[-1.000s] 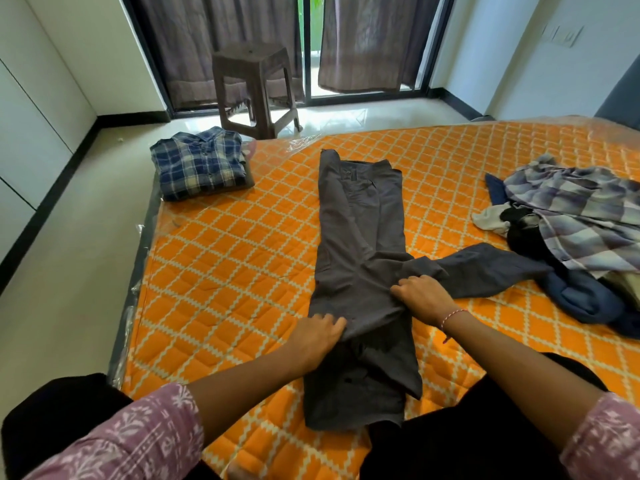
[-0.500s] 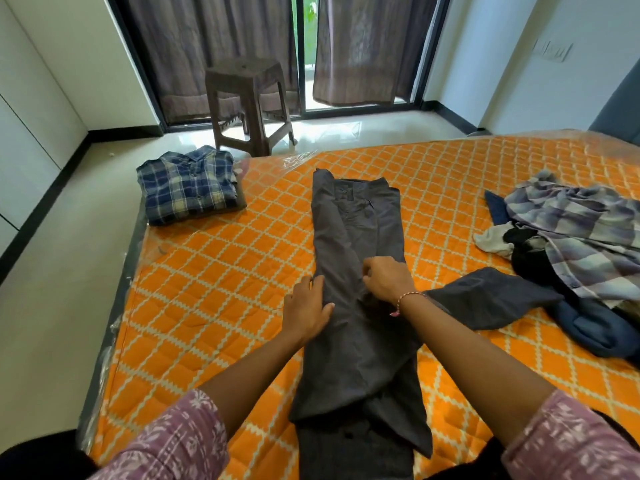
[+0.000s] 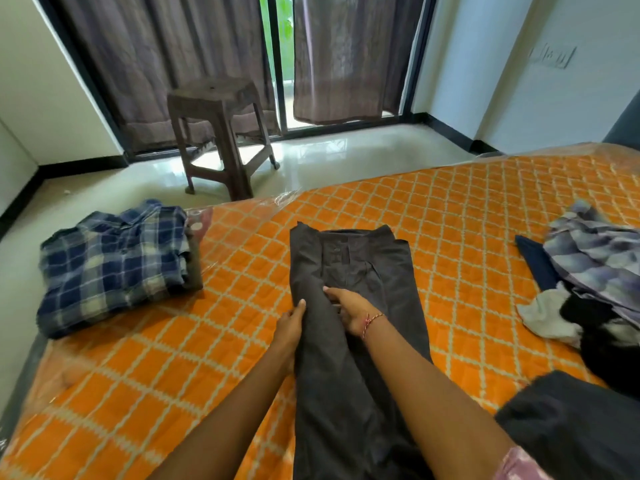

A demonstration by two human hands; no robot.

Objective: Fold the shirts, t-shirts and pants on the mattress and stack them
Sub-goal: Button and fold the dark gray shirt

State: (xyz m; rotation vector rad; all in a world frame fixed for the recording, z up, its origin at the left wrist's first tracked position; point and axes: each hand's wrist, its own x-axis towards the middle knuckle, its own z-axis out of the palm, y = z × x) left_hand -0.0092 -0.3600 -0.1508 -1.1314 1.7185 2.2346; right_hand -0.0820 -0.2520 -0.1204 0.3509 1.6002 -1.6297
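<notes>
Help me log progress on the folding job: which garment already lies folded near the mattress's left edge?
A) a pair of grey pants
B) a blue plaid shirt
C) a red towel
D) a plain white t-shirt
B: the blue plaid shirt lies folded flat by the left edge of the mattress, while the grey pants are laid out lengthwise in the middle under both hands.

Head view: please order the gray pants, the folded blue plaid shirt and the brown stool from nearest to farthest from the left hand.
1. Gray pants: touching the left hand, at centre.
2. Folded blue plaid shirt: on the mattress's left corner.
3. Brown stool: on the floor beyond the mattress.
</notes>
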